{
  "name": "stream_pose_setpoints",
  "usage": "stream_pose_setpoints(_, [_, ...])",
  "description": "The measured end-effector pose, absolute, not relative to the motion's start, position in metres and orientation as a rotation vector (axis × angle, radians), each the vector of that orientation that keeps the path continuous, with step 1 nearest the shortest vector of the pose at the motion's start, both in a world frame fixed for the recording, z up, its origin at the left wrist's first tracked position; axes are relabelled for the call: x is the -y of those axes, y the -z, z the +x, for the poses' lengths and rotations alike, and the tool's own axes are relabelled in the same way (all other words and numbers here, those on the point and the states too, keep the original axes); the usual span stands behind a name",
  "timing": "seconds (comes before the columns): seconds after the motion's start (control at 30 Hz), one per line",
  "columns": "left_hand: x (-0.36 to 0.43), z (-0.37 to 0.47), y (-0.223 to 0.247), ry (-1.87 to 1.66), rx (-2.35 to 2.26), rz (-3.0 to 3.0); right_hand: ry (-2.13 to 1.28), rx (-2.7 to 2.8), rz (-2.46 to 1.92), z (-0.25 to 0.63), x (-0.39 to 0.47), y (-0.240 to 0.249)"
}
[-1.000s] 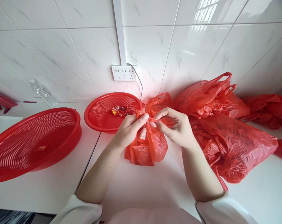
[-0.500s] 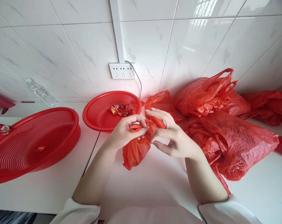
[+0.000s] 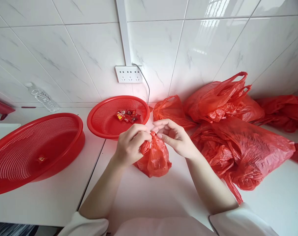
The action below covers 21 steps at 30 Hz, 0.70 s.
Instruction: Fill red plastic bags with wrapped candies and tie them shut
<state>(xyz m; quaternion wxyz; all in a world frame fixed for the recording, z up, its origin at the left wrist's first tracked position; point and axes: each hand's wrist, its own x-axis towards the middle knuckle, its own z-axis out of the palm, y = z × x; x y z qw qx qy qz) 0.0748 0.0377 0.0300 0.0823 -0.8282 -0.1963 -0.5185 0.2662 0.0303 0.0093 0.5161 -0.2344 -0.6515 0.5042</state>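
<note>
A small red plastic bag (image 3: pixel 156 159), bunched at its neck and rounded below, is between my hands just above the white table. My left hand (image 3: pixel 131 142) is closed around the gathered neck from the left side. At the top of the neck, my right hand (image 3: pixel 173 136) has its fingers curled, with the thumb pressed to the plastic. What lies between its fingertips is partly hidden. Just behind my left hand sits a red sieve basket (image 3: pixel 99 124) holding several small wrapped candies (image 3: pixel 128 115).
A larger red basket (image 3: pixel 62 164) with one small wrapped piece (image 3: pixel 41 159) stands at left. To the right lie filled red bags (image 3: pixel 257 154), more of them against the tiled wall. A clear plastic bottle (image 3: pixel 44 98) and a socket strip (image 3: pixel 128 74) are at the back.
The small bag has turned and its neck is now gathered upright, with the rounded body hanging toward me. My right hand has moved slightly left and its fingers have curled in at the neck.
</note>
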Motion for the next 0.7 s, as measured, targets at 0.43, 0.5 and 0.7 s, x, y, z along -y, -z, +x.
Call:
stream_pose_setpoints(0.43, [-0.04,0.048,-0.032,1.539,0.705,-2.961,-1.613,1.212,-0.549,0.28,-0.034,-0.01])
stream_pose_setpoints(0.5, [-0.04,0.046,-0.036,1.638,0.737,-2.935,-1.676,1.168,-0.545,0.281,-0.032,-0.012])
stream_pose_setpoints(0.7, [-0.042,0.051,-0.032,1.731,0.809,-2.905,-1.836,0.934,-0.45,0.275,-0.029,-0.016])
